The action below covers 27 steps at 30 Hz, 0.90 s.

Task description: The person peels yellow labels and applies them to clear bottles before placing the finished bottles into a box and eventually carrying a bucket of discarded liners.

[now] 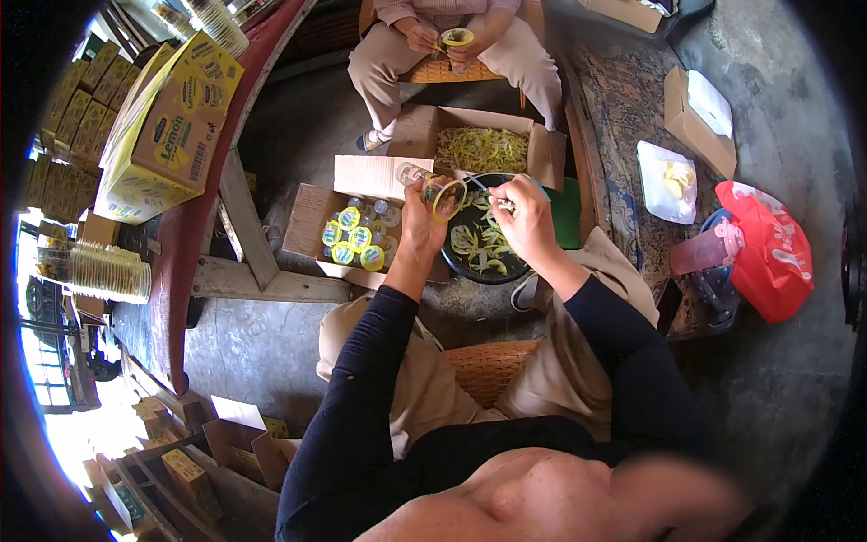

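My left hand (422, 219) is closed around a clear plastic cup (444, 199) with a yellow rim, tipped so its mouth faces my right hand. My right hand (524, 217) pinches a thin, pale, blade-like tool (478, 184) that reaches toward the cup's rim; its exact kind is hard to make out. Below both hands stands a dark round basin (492, 277) holding yellow-green strips and curls (488, 239). To its left, an open cardboard box (312, 221) holds several cups with yellow-rimmed printed ends (359, 238) and clear bottoms facing up.
Beyond the basin, a second cardboard box (546, 163) is full of yellow-green shreds (483, 149). Across from me a seated person (452, 41) holds a similar cup. At right stand a bench (623, 135), a red bag (768, 257) and a pink jug (704, 251); a yellow carton (172, 135) stands left.
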Motion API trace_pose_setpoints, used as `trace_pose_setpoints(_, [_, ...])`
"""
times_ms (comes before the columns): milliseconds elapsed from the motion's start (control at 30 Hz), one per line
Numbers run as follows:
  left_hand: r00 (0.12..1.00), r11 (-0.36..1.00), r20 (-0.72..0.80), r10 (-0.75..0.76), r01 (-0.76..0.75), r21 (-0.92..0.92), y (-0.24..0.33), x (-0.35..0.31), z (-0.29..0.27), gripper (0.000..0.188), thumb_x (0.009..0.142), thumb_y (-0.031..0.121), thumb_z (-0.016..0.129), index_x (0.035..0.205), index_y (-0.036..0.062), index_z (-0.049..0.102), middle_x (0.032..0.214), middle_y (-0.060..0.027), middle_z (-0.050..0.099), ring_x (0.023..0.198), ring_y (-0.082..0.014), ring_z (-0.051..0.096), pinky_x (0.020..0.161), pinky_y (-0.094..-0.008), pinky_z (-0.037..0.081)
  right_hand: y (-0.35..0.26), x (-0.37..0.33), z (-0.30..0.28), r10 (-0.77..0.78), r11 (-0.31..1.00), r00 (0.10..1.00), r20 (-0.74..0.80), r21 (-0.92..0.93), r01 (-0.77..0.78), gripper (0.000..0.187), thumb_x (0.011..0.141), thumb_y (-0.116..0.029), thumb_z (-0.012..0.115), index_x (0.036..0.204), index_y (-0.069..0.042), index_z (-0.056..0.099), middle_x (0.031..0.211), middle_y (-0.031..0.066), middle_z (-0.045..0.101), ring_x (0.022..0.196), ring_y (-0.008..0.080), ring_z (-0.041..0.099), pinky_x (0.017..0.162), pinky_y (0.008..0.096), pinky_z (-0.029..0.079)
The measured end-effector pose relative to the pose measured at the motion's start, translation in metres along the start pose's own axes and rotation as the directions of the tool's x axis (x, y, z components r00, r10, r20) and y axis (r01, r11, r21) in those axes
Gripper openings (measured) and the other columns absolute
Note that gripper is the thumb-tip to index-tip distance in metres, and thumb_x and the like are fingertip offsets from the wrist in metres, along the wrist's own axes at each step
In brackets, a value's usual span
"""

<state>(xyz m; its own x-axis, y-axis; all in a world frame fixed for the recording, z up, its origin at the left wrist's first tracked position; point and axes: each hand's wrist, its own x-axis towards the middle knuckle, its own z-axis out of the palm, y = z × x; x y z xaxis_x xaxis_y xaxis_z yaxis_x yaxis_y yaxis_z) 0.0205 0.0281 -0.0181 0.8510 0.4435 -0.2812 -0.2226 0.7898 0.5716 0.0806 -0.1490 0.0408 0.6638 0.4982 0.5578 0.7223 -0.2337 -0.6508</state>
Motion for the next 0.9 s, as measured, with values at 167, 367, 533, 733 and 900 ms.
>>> trace_pose_setpoints(167, [0.999,0.998,0.007,0.04,-0.04,0.051,-0.011,0.004,-0.009,0.039,0.101,0.03,0.031,0.11,-0.0006,0.053,0.104,-0.0136,0.062,0.094,-0.0256,0.061,0.085,-0.0375,0.05,-0.003,-0.002,-0.008,-0.017,0.99,0.99,0.14,-0.137,0.036,0.016,0.07,0.0,0.068,0.083,-0.002,0.06,0.083,0.0118,0.056,0.082,0.0314,0.06,0.072,0.041,0.049])
trace_pose_setpoints(367, [0.996,0.999,0.08,0.035,-0.035,0.002,-0.003,0.002,-0.012,0.042,0.1,0.036,0.035,0.108,0.0015,0.057,0.106,-0.0129,0.063,0.099,-0.0242,0.06,0.088,-0.0371,0.049,0.009,0.002,0.0,0.036,0.991,0.983,0.181,-0.13,-0.013,0.014,0.069,-0.003,0.066,0.083,-0.005,0.061,0.086,0.0122,0.058,0.086,0.0339,0.06,0.075,0.0424,0.049])
trace_pose_setpoints(533, [0.963,0.935,0.089,0.254,-0.268,0.233,0.015,-0.029,0.026,0.044,0.091,0.017,0.063,0.127,0.0069,0.04,0.115,-0.0043,0.053,0.108,-0.0179,0.053,0.091,-0.034,0.044,0.025,0.007,-0.01,0.059,0.986,0.976,0.21,-0.166,-0.024,0.012,0.069,-0.003,0.067,0.081,-0.004,0.064,0.085,0.0137,0.06,0.086,0.0341,0.06,0.076,0.0436,0.049])
trace_pose_setpoints(733, [0.761,0.656,0.181,0.623,-0.634,0.409,0.057,-0.074,0.014,0.048,0.088,0.006,0.067,0.127,0.0028,0.04,0.119,-0.0071,0.054,0.111,-0.0165,0.054,0.094,-0.0326,0.045,0.011,0.01,-0.012,0.051,0.989,0.951,0.304,-0.151,-0.004,0.012,0.072,-0.005,0.067,0.084,-0.003,0.065,0.087,0.0139,0.061,0.088,0.035,0.06,0.078,0.043,0.048])
trace_pose_setpoints(900, [0.612,0.458,0.144,0.778,-0.709,0.536,0.102,-0.116,0.009,0.043,0.084,-0.001,0.067,0.12,0.0026,0.044,0.115,-0.0064,0.056,0.106,-0.015,0.056,0.092,-0.0295,0.047,0.016,0.007,-0.015,-0.014,0.985,0.954,0.301,-0.162,0.066,0.011,0.073,-0.004,0.067,0.083,-0.002,0.065,0.089,0.0144,0.062,0.088,0.0355,0.061,0.078,0.0434,0.049])
